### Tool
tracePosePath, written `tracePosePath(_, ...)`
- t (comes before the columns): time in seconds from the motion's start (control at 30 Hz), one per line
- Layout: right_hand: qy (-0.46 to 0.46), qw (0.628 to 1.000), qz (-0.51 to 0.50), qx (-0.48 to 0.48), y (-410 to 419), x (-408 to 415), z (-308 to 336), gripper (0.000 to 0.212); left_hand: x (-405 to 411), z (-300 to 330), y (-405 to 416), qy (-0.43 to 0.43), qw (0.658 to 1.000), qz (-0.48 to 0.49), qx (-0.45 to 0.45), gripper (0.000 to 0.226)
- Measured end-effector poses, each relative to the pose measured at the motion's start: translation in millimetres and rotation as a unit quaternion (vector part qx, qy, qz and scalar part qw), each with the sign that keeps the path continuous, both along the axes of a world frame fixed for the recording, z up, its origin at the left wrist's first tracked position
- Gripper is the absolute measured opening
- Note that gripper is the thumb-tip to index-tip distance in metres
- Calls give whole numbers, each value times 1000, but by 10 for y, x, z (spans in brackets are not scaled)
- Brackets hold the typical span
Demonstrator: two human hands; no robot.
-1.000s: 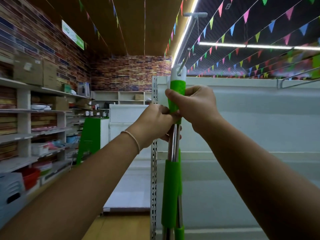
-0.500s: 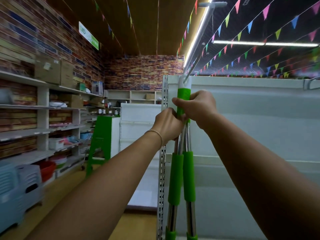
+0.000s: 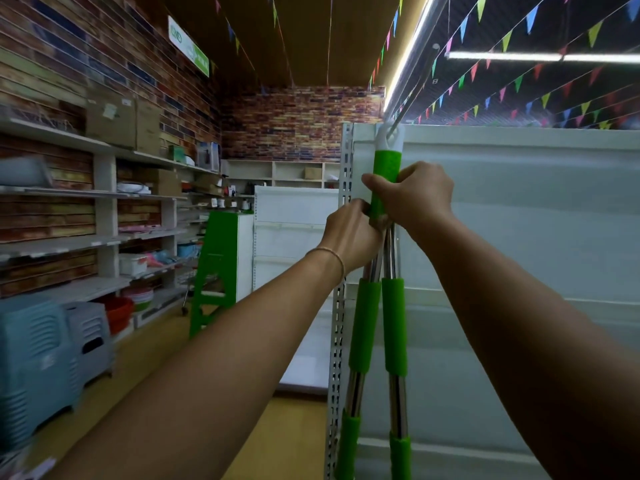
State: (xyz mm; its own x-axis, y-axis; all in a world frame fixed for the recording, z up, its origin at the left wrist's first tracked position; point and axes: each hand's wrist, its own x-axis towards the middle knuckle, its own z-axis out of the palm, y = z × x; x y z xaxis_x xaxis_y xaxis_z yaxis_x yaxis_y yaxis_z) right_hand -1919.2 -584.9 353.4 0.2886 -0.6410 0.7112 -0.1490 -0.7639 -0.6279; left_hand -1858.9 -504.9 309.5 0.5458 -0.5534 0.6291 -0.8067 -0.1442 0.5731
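Above the right hand (image 3: 415, 199), a white cap (image 3: 390, 136) tops the green top grip (image 3: 384, 174), and a thin metal rod (image 3: 412, 95) slants up and to the right from the cap's eyelet. The right hand is wrapped around the lower half of that grip, with its thumb across the front and its fingers curled behind. Just below it and touching it, the left hand (image 3: 349, 233) clasps the steel poles (image 3: 389, 247) where they leave the grip, and its fingertips press against the grip's bottom edge. A thin bracelet (image 3: 332, 254) circles the left wrist.

Below both hands the two poles hang down in a narrow V, each with a green foam sleeve (image 3: 394, 327) and a second green sleeve further down. A second ago the poles overlapped almost as one shaft. Half a second ago they had begun to part, and now the gap between them is plainly open. Neither hand has changed its hold across the three moments.

Behind the hands stands a white shelving panel (image 3: 519, 220), with a perforated upright (image 3: 337, 341) just left of the poles. Well off to the left of the left hand are a green step ladder (image 3: 218, 268) and stacked plastic stools (image 3: 34, 358), both showing more fully than before.
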Motion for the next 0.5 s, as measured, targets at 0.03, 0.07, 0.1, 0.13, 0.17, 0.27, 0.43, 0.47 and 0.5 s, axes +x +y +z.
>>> tracePosePath(0.03,5,1000,-4,-2,12,-11,-9,57,16,-49,32,-6,1000,-7,27,21)
tracePosePath(0.07,9,1000,-11,-11,34,-24,-42,55,37,-116,77,-16,998,-11,59,22)
tracePosePath(0.1,8,999,-19,-24,77,-36,-105,51,66,-196,134,-21,996,-13,90,25)
tracePosePath(0.13,6,998,-33,-45,133,-43,-202,46,109,-285,201,-19,993,-15,114,28)
tracePosePath(0.17,18,995,-63,-81,197,-36,-327,44,169,-371,283,-13,992,-15,126,31)
tracePosePath(0.27,129,955,-167,-206,366,126,-789,36,394,-517,602,14,992,6,125,33)
tracePosePath(0.43,239,924,-150,-257,764,450,-1352,28,815,-577,1232,-8,986,55,155,40)
tracePosePath(0.47,241,923,-138,-265,870,517,-1411,25,891,-602,1369,-17,984,62,168,41)
tracePosePath(0.5,235,927,-117,-269,993,578,-1444,22,967,-633,1509,-27,980,70,184,43)
